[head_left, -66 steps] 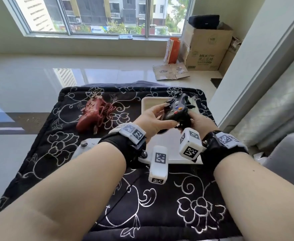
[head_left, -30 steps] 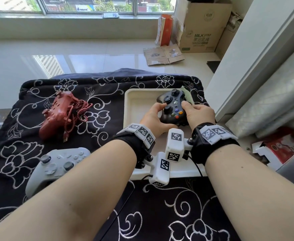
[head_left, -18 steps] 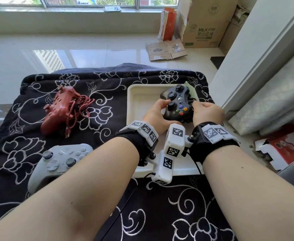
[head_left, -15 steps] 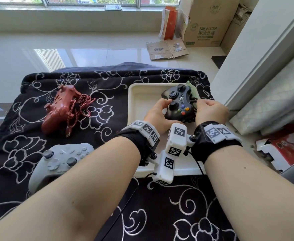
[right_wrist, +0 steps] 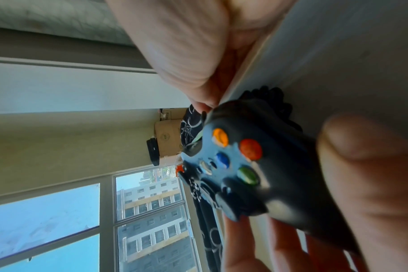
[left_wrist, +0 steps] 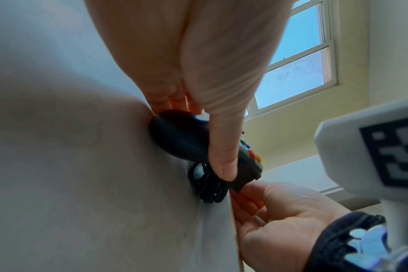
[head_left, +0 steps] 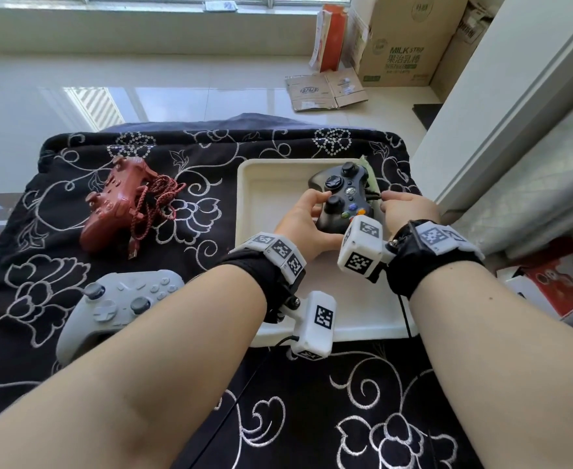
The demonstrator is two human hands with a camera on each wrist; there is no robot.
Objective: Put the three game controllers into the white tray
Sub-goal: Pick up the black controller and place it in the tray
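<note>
- Head: black pad lies in the tray's far right corner. My left hand curls round its left grip; I'd let go gently.
- Left wrist: thumb presses its face; cable is bunched beneath.
- Right wrist: right hand pinches the tray's wall, I judge; tuck the cable inside.

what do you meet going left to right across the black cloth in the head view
red game controller with its braided cord → pale grey game controller → white plastic tray → black game controller with coloured buttons
</note>
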